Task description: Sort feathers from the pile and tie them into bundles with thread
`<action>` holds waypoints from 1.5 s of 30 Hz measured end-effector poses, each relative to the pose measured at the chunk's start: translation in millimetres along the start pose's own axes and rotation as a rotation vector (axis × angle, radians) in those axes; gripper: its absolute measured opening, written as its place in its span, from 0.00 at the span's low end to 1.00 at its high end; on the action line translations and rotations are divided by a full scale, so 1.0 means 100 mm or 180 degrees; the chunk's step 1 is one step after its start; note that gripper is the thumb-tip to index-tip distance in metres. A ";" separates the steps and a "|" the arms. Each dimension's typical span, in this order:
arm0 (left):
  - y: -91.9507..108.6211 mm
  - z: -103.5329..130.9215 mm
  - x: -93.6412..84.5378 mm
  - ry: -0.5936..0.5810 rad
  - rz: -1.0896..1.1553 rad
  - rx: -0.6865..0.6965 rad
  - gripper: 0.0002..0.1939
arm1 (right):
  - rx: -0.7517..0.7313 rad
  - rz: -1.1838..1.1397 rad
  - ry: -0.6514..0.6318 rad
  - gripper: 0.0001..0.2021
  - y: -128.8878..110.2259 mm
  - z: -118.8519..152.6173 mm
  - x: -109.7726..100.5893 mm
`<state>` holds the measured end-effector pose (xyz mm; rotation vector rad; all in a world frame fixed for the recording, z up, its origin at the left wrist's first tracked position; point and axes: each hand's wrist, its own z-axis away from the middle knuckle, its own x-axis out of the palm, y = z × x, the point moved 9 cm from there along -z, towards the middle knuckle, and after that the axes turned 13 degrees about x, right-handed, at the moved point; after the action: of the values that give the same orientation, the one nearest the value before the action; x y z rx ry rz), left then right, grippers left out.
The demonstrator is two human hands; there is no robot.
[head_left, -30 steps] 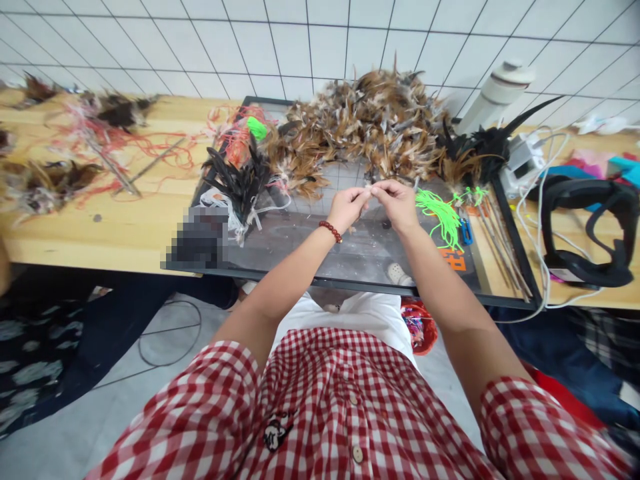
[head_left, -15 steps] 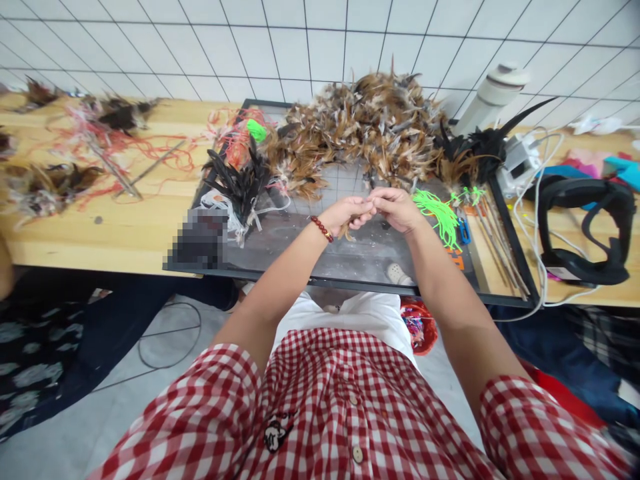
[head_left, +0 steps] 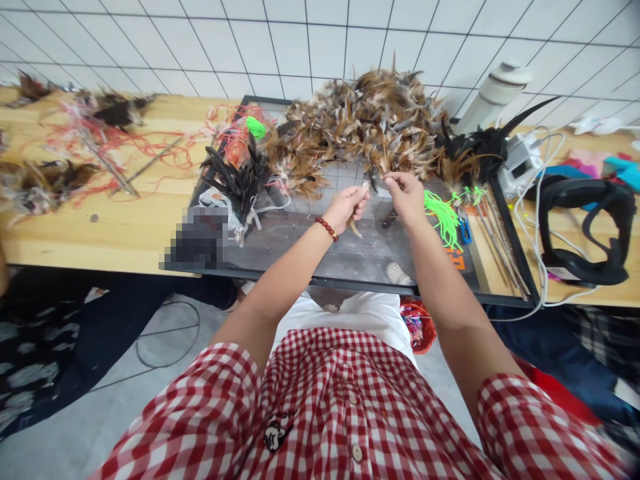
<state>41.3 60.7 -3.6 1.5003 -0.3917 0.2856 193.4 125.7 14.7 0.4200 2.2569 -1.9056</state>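
My left hand (head_left: 349, 208) is closed around a brown feather (head_left: 356, 231), whose tip pokes out below the fingers; a pale end shows above the thumb. To its right, my right hand (head_left: 406, 195) has thumb and forefinger pinched at the front edge of a big pile of brown feathers (head_left: 360, 120). What lies in that pinch, if anything, is too small to make out. Just right of this hand lies a bundle of bright green cords (head_left: 443, 215).
The dark tray (head_left: 300, 247) holds black feathers (head_left: 237, 177) at left and thin sticks (head_left: 500, 240) at right. A white bottle (head_left: 495, 97), a white plug adapter (head_left: 520, 160) and a black headset (head_left: 583, 227) stand at right. Red strings (head_left: 145, 150) lie across the left table.
My hands were together over the tray and have come apart. The right one has moved slightly right and up to the pile's edge; the left stays near its place with the feather.
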 end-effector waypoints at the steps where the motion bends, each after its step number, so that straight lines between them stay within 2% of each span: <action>1: 0.02 -0.01 -0.02 0.0092 0.0042 0.0035 0.16 | -0.0072 0.0304 0.0176 0.17 0.02 -0.02 -0.04; 5: 0.06 -0.04 -0.10 0.0400 0.0087 0.0139 0.16 | -0.0334 0.1370 0.0246 0.10 0.05 0.00 0.10; 9: 0.05 -0.04 -0.10 0.0464 0.0041 0.0133 0.15 | -0.0247 0.1936 0.0293 0.07 0.03 0.04 0.24; 11: 0.04 -0.04 -0.09 0.0471 0.0068 0.0147 0.15 | -0.0281 0.1910 0.0327 0.06 -0.04 0.05 0.23; 14: 0.01 -0.06 -0.10 0.0495 0.0175 0.0138 0.15 | -0.0663 0.1539 0.0248 0.07 -0.25 0.13 0.18; 18: -0.01 -0.09 -0.13 0.0547 0.0486 0.0131 0.14 | -0.1229 0.1475 -0.0280 0.08 -0.49 0.40 0.30; 21: 0.01 -0.11 -0.18 0.0644 0.0630 0.0163 0.14 | -0.1344 0.1507 -0.0610 0.09 -0.54 0.54 0.42; 23: 0.04 -0.12 -0.20 0.0679 0.0641 0.0223 0.14 | -0.1120 0.1166 -0.0612 0.12 -0.50 0.52 0.40; 25: 0.05 -0.11 -0.19 0.0658 0.0526 0.0275 0.15 | -0.0691 0.0569 -0.0446 0.16 -0.41 0.42 0.32; 28: 0.04 -0.11 -0.14 0.0510 0.0218 0.0327 0.16 | -0.0166 -0.0300 -0.0302 0.23 -0.26 0.28 0.23; 30: 0.03 -0.10 -0.11 0.0394 0.0097 0.0372 0.16 | -0.0056 -0.0595 -0.0369 0.26 -0.22 0.22 0.23; 35: -0.02 -0.12 -0.09 0.0263 0.0054 0.0412 0.16 | 0.0006 -0.0680 -0.0431 0.24 -0.20 0.19 0.23; 37: -0.02 -0.13 -0.08 0.0235 0.0005 0.0443 0.16 | 0.0154 -0.0834 -0.0551 0.24 -0.19 0.21 0.27; 42: 0.01 -0.12 -0.05 0.0148 -0.0212 0.0582 0.17 | 0.0757 -0.1504 -0.1251 0.24 -0.14 0.29 0.50; 45: 0.02 -0.12 -0.04 0.0092 -0.0275 0.0633 0.17 | 0.0913 -0.1624 -0.1336 0.23 -0.08 0.28 0.52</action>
<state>37.8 72.6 -3.7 1.7015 -0.2807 0.2839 140.1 103.1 1.8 -0.5376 1.9342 -2.2843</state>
